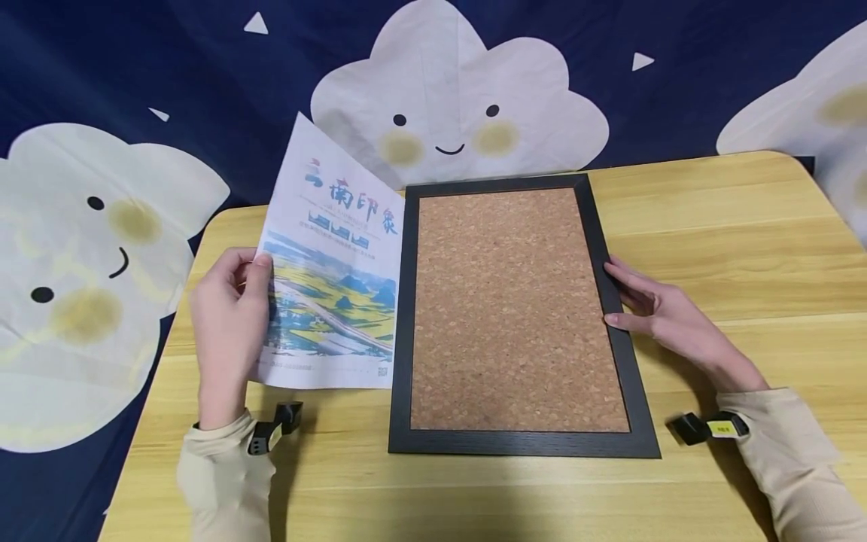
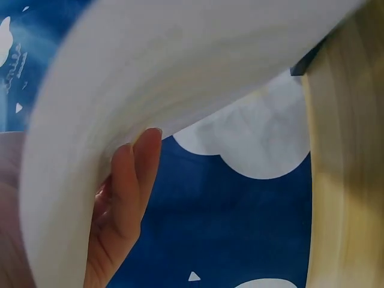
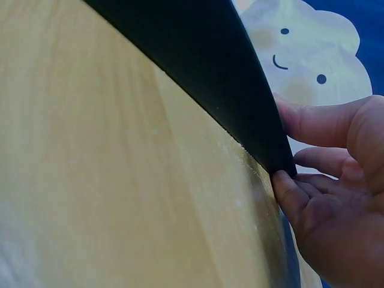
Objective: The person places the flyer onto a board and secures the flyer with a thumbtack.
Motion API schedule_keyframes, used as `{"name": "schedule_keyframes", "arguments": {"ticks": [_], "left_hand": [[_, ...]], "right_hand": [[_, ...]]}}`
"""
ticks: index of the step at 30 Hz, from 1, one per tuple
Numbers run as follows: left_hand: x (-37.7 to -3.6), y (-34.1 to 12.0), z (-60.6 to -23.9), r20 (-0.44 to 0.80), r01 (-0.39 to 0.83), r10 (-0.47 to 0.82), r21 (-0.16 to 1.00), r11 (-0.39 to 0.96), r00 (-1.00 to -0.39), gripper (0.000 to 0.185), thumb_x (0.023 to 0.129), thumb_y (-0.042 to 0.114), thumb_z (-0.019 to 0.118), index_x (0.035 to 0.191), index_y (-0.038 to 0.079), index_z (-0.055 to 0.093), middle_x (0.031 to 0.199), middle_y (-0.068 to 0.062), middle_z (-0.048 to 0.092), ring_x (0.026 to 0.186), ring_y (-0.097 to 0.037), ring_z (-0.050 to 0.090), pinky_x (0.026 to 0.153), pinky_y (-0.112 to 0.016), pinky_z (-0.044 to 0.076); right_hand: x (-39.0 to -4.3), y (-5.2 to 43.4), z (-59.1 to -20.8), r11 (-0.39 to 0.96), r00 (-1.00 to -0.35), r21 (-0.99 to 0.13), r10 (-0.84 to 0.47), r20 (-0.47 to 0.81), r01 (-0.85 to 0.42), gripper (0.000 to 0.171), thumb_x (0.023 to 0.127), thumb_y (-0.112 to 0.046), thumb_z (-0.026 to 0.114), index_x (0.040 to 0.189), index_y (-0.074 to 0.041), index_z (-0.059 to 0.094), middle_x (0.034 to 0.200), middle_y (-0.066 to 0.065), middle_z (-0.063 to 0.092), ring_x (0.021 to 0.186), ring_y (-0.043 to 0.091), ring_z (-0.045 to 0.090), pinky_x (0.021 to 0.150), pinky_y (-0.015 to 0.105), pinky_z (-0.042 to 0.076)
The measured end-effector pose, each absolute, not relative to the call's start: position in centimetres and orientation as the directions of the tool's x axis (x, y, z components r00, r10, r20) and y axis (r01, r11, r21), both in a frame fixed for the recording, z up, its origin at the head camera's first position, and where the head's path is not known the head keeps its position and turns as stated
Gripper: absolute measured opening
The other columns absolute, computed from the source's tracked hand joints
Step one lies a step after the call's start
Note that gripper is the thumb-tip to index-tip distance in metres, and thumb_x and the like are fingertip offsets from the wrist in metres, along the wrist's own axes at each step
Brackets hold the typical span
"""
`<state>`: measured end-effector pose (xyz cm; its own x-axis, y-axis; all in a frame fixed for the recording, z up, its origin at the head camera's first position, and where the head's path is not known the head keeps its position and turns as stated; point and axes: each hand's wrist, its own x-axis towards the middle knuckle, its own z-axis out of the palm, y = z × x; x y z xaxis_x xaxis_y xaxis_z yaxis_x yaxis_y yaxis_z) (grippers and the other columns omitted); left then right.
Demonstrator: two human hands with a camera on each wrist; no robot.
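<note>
A printed paper poster [image 1: 332, 301] with Chinese lettering and a painted landscape leans up beside a black-framed cork board [image 1: 515, 316]. My left hand [image 1: 233, 324] pinches the poster's left edge, thumb on the printed face and fingers behind. In the left wrist view, the sheet [image 2: 66, 150] bows in a curve and the fingers [image 2: 129, 186] show against its back. The poster's right edge meets the left side of the frame. My right hand [image 1: 667, 316] grips the board's right edge; in the right wrist view its thumb and fingertips hold the dark frame border [image 3: 240, 108].
Under the board is a light wooden table [image 1: 745, 248] with rounded back corners. Behind it hangs a dark blue cloth [image 1: 223, 53] printed with smiling clouds. Each wrist wears a strap with a small black camera [image 1: 691, 427].
</note>
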<state>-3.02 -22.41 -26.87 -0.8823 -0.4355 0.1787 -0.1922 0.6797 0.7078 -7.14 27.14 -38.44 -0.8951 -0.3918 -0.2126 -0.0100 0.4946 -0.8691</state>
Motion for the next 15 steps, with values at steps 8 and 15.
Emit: {"name": "schedule_keyframes", "arguments": {"ticks": [8, 15], "left_hand": [[-3.0, -22.8, -26.2, 0.164, -0.202, -0.470, 0.747, 0.633, -0.867, 0.031, 0.107, 0.028, 0.057, 0.117, 0.004, 0.074, 0.078, 0.006, 0.061, 0.063, -0.007, 0.056, 0.053, -0.017, 0.041], [-2.9, -22.6, -25.4, 0.203, -0.169, -0.499, 0.781, 0.602, -0.842, 0.026, 0.106, 0.024, 0.059, 0.113, 0.003, 0.073, 0.076, 0.010, 0.059, 0.063, -0.007, 0.055, 0.054, -0.017, 0.040]], "right_hand": [[-7.2, 27.2, -38.5, 0.502, -0.897, -0.865, -0.388, -0.213, -0.012, 0.083, 0.098, -0.014, 0.074, 0.165, -0.008, 0.025, 0.172, 0.014, 0.011, 0.147, 0.049, 0.029, 0.098, 0.002, 0.034], [-7.1, 27.1, -38.4, 0.504, -0.895, -0.864, -0.391, -0.213, -0.015, 0.083, 0.098, -0.015, 0.074, 0.165, -0.007, 0.025, 0.172, 0.016, 0.010, 0.146, 0.050, 0.029, 0.097, 0.002, 0.034]]}}
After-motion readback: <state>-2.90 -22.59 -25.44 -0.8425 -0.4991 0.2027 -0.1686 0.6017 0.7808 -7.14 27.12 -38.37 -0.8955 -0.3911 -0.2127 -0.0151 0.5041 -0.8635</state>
